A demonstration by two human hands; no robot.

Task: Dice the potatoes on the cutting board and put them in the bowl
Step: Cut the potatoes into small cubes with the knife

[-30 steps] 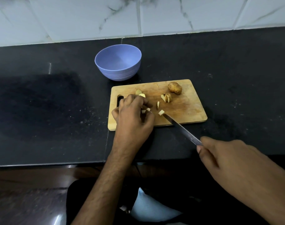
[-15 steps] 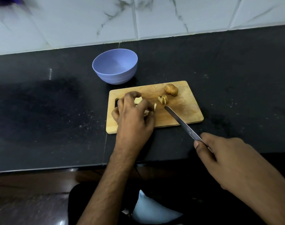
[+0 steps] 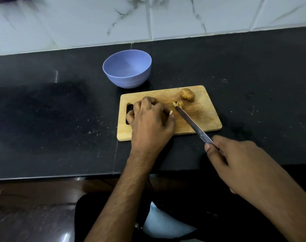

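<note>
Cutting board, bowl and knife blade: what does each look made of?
The cutting board looks like wood with a matte finish: tan colour, faint grain, darker worn patches. The bowl looks like matte plastic or a similar composite: even lavender colour, no glare, fine ridges round the lower wall; I cannot tell which. The knife blade looks like steel: grey with a dull sheen.

Whole brown-skinned potato [image 3: 187, 94] and cut potato chunk [image 3: 178, 104] on rectangular wooden cutting board [image 3: 206, 117] — round lilac plastic bowl [image 3: 127, 71] just behind, upright.

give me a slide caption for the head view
Left hand gathers potato pieces on the cutting board while right hand holds the knife.
</note>
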